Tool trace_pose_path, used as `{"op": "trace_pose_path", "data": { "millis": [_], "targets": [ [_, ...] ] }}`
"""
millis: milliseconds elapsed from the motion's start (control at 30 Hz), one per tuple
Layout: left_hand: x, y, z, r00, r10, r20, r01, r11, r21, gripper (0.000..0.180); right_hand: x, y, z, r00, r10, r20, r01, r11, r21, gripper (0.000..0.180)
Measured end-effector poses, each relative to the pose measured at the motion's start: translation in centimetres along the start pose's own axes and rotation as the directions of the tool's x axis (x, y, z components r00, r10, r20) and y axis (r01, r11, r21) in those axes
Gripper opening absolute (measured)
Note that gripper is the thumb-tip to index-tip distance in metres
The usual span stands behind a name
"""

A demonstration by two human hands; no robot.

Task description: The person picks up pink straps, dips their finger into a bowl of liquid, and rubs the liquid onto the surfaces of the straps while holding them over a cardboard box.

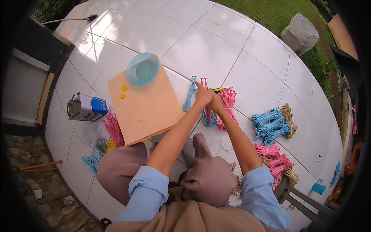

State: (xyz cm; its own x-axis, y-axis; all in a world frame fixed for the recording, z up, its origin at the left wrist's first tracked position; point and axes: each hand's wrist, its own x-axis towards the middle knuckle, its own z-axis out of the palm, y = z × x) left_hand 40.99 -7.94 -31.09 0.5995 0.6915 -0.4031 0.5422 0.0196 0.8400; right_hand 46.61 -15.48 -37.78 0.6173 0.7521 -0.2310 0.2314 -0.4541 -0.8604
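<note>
- Pink and blue cords (208, 112), gathered in a bundle, lie on the white tiled floor (201, 50) just right of a tan board (148, 112); both hands meet at this bundle.
- Left hand (202, 96) is closed on the upper end of the bundle, index finger stretched forward; right hand (215, 103) presses against it from the right, fingers curled around the strands; how tightly it grips I cannot tell.
- Right of the board and touching the hands' far side sits a looped pink bundle (228, 99); a loose blue bundle (190, 94) lies between it and the board.
- On the board's far corner rests a shallow blue bowl (143, 69), with two small yellow pieces (123, 91) near it; left of the board stands a blue and grey container (85, 107).
- Well right of the board lie finished blue bundles (270, 124) and pink bundles (272, 154).
- Judgement: doing this step well means keeping strand ends level, holding the pinch firm with one hand while the other works, and keeping loose neighbours out of the grip.
</note>
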Motion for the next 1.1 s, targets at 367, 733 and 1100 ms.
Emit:
{"op": "trace_pose_path", "data": {
  "millis": [367, 733, 1100],
  "targets": [
    [-9.6, 8.6, -10.1, 0.859, 0.511, -0.028, -0.506, 0.842, -0.187, 0.048, 0.5, -16.4, -5.3, 0.871, -0.375, -0.317, 0.471, 0.821, 0.323, 0.022],
    [-30.9, 3.3, -40.9, 0.778, 0.437, -0.451, -0.578, 0.78, -0.241, 0.035, -14.7, -39.2, 6.4, 0.289, -0.864, 0.411, 0.876, 0.412, 0.252, 0.022],
    [-23.1, -36.6, -36.7, 0.385, -0.272, -0.882, -0.183, 0.914, -0.361, 0.033, -9.5, -24.1, 46.3, 0.714, -0.293, 0.636, 0.436, 0.897, -0.075, 0.064]
  ]
}}
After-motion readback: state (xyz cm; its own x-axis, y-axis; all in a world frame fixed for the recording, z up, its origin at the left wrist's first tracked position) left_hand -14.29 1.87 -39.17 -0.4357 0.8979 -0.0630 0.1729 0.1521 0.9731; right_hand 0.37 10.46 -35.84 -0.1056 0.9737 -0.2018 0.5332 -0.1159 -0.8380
